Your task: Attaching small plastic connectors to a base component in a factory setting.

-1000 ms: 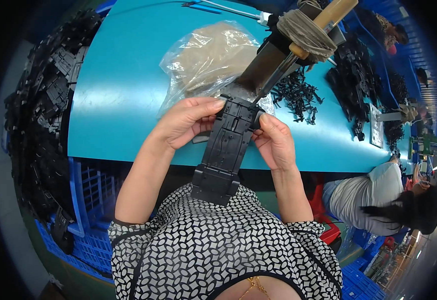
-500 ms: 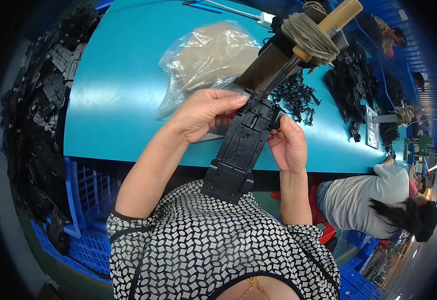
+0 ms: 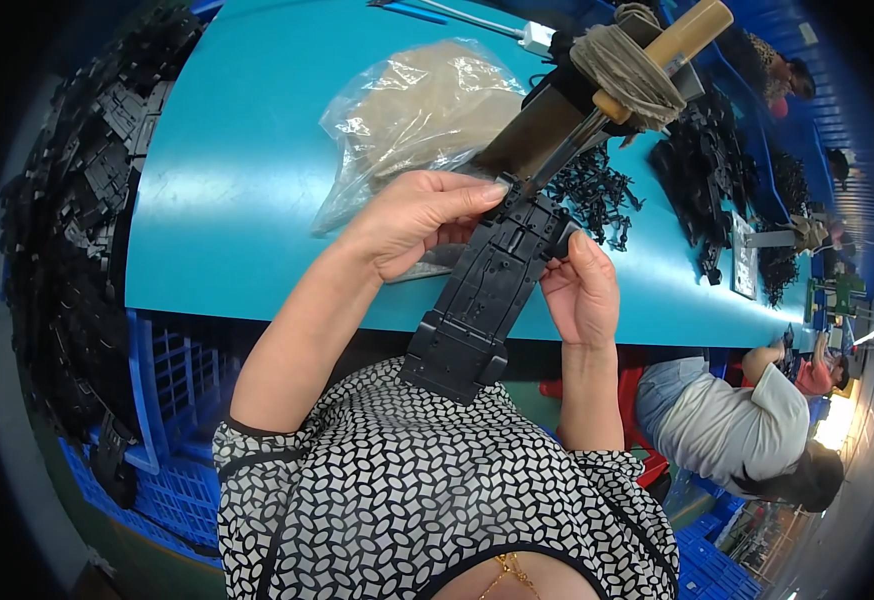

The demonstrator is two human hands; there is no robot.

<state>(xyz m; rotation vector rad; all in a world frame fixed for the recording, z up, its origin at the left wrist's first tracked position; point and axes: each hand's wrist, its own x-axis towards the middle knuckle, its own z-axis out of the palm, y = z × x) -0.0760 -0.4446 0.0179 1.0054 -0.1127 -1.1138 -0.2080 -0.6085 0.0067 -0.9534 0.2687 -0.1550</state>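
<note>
A long black moulded plastic part [image 3: 482,290] is held tilted in front of me, its lower end close to my shirt. My left hand [image 3: 427,218] pinches its upper left corner between thumb and fingers. On the opposite edge, my right hand [image 3: 582,285] is closed with the thumb on top. The part's upper end meets the metal tip of a tool or fixture [image 3: 567,150], which has a wooden handle [image 3: 687,38] and wrapped cloth [image 3: 625,78]. Whether the tip touches the part I cannot tell.
A clear plastic bag [image 3: 422,110] lies on the turquoise table [image 3: 227,180]. Small black parts [image 3: 597,190] are heaped beyond my right hand. Black parts [image 3: 87,200] pile high at the left, by a blue crate [image 3: 182,380]. Another person [image 3: 737,415] sits at the right.
My hands and the black part stay almost in place, with only a slight shift. The person at the right has bent lower, and an arm now shows there.
</note>
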